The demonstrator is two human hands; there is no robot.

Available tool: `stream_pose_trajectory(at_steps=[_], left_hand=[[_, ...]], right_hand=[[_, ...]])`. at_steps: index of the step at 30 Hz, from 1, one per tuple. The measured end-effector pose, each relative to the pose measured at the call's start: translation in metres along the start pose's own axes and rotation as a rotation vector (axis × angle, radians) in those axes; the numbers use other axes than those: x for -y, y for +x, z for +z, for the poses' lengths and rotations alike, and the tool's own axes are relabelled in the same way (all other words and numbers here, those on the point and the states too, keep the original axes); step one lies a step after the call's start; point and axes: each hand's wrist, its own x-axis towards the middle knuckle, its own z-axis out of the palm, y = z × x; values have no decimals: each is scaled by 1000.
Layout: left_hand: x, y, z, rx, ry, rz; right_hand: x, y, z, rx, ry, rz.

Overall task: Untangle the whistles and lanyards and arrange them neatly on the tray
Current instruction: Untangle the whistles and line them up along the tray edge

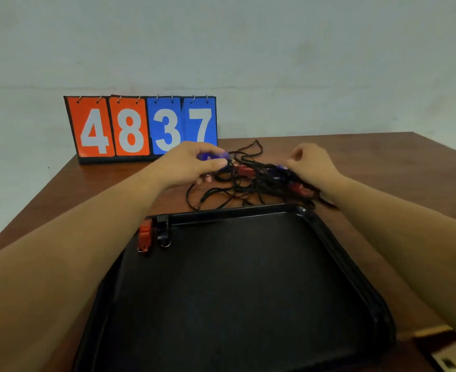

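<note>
Fingers (213, 164) of the left hand (189, 165) pinch a blue whistle (208, 156), likely to draw its cord out of the tangle (261, 181) just right of them; right hand (312, 167) fingers curled on the tangle's other side, grip unclear; tray (235, 211) nearer, red whistle (144, 236) and black whistle (163, 230) already in its corner.

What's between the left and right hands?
Head view: tangled black lanyards with a red whistle, stretching from the left hand, which holds a blue whistle, to the right hand.
</note>
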Motion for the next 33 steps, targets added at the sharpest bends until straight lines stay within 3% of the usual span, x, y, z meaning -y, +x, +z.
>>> stream_pose_trajectory(at_steps=[8, 17, 23, 27, 30, 33], left_hand=[[6, 14, 4, 55, 21, -94], [3, 14, 8, 114, 132, -65], [-14, 18, 21, 54, 166, 6], [-31, 29, 40, -14, 194, 49], [-44, 35, 55, -91, 175, 98], [-52, 38, 63, -56, 144, 113]], right_hand=[[5, 26, 24, 236, -114, -115], [-7, 21, 9, 232, -168, -90], [5, -4, -20, 216, 158, -163], [17, -19, -31, 364, 503, -122], [22, -25, -35, 423, 637, -106], [22, -27, -38, 482, 726, -106]])
